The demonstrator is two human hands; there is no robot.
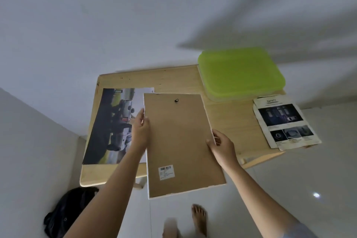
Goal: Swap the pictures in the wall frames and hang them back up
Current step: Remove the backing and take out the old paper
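1. The person holds a picture frame (183, 141) with its brown backing board facing up, above the near edge of a light wooden table (231, 121).
2. The left hand (140, 129) grips the frame's left edge, the thumb pressed on the backing board and the other fingers tucked beneath the edge.
3. The right hand (222, 146) pinches the right edge about halfway down, thumb on top and fingers curled under.
4. A small black hanging hook (176, 100) sits near the top of the backing board, and a white barcode label (166, 172) is stuck near its lower end.
5. A large car photograph (114, 125) lies flat on the table's left part, its right side partly hidden by the frame and left hand.
6. A lime-green plastic container (241, 73) rests at the table's far right corner.
7. A printed safety leaflet (286, 121) lies at the table's right edge, hanging slightly over it.
8. A black bag (67, 212) sits on the floor at the lower left, and a bare foot (199, 218) shows on the white tiles below the frame.
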